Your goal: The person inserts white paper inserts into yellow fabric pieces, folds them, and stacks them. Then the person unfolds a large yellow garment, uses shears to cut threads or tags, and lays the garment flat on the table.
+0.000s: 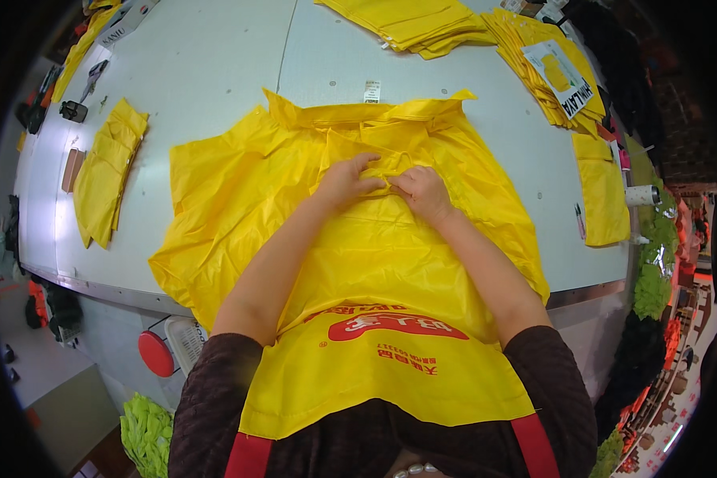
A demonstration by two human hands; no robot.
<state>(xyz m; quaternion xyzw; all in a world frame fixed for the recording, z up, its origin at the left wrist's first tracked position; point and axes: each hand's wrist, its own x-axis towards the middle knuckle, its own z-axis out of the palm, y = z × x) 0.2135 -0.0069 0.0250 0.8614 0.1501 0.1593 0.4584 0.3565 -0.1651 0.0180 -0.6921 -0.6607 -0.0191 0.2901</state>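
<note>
Two hands, left hand [344, 182] and right hand [424, 191], pinch a fold near the collar of the yellow garment [350, 239] spread flat on the white table [215, 80]; thin, light, slick fabric, probably best gripped at seams.

A broad pale grey worktable [215, 72] carries everything, with a seam running down its top near the middle and a metal strip along the near edge. Spread flat across its centre lies a large yellow plastic garment [239, 191] — its lower end hangs over the near edge. To the left lies a folded yellow piece [107, 171], with a small brown block [72, 169] just beside it and, further back, what may be a black hand tool [76, 107]. At the far side rests a stack of folded yellow pieces [410, 20]; to the right sits a second yellow stack [534, 76] topped by a printed card [562, 76] — below it lies one more folded yellow piece [603, 191].
</note>
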